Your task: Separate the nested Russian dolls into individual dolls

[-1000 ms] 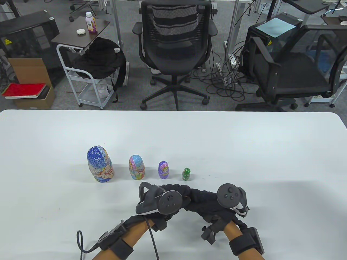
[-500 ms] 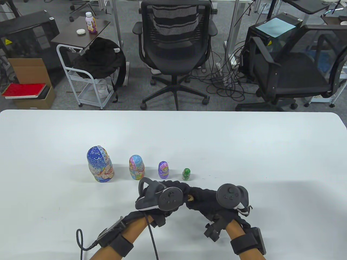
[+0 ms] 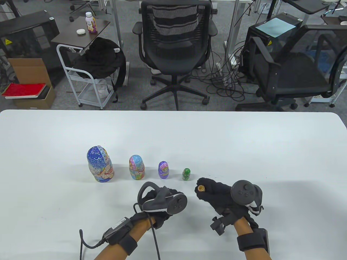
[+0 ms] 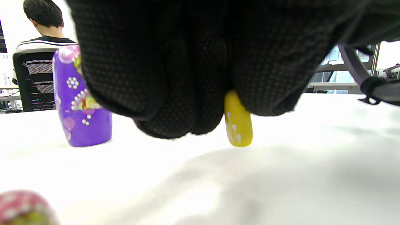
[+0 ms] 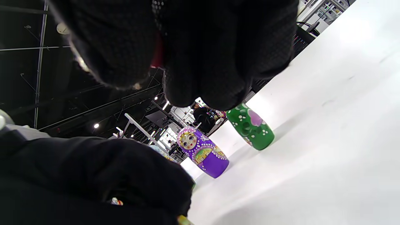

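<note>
My right hand (image 3: pixel 217 192) pinches a small open-ended shell (image 3: pixel 200 187) at its fingertips, bare wood rim turned up toward the table camera; a flash of red shows between those fingers in the right wrist view, so I take it for one half of a small doll. My left hand (image 3: pixel 158 201) is curled over a little yellow piece (image 4: pixel 238 120), which pokes out below the gloved fingers (image 4: pixel 175 93) in the left wrist view, just above the table (image 3: pixel 244 146). Whether that is a solid doll or another half, I cannot tell. Half a second ago my two hands were pressed together over one small doll; now they have come apart, right hand moved off to the right, left drawn back toward me. I judge the doll has just popped open, and one more layer is out. Beyond my fingers the finished dolls stand upright in a row, largest at the left: the blue doll (image 3: pixel 99 168), the pink-and-blue doll (image 3: pixel 136 167), the purple doll (image 3: pixel 163 170) and the green doll (image 3: pixel 186 174), the green one just beside my right fingertips. They have not shifted. What I hold belongs at the right end of that row.
</note>
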`<action>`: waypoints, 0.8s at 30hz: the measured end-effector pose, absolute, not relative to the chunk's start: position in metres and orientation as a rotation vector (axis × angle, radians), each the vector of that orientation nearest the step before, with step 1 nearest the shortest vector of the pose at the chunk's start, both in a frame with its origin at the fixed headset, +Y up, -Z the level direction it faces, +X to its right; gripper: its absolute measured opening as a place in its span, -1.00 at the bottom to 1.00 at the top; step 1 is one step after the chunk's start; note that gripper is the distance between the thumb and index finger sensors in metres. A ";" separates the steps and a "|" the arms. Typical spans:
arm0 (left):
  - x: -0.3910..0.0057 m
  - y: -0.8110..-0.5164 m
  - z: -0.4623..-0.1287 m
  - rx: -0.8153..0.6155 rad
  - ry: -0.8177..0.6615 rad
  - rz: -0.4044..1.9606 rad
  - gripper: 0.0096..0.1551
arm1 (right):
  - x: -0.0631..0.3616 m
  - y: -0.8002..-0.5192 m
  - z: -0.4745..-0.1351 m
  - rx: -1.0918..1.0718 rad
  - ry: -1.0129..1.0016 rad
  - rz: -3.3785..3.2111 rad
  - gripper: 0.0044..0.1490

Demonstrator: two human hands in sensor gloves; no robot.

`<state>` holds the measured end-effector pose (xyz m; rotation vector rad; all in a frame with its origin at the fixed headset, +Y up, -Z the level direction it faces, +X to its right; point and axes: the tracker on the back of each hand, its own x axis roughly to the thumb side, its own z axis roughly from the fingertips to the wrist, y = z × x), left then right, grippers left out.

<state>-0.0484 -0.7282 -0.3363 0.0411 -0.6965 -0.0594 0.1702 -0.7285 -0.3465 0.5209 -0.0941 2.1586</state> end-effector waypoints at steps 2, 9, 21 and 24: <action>-0.048 -0.732 -0.338 0.039 -0.695 -0.064 -0.60 | 0.169 -0.729 -0.347 0.527 -0.089 2.161 -0.21; -0.048 -0.742 -0.342 0.024 -0.685 -0.065 -0.59 | 0.168 -0.729 -0.347 0.534 -0.074 2.169 -0.22; -0.050 -0.732 -0.341 0.028 -0.672 -0.063 -0.47 | 0.166 -0.728 -0.346 0.542 -0.061 2.177 -0.23; -0.059 -0.715 -0.339 0.071 -0.653 -0.021 -0.44 | 0.166 -0.728 -0.346 0.541 -0.062 2.176 -0.21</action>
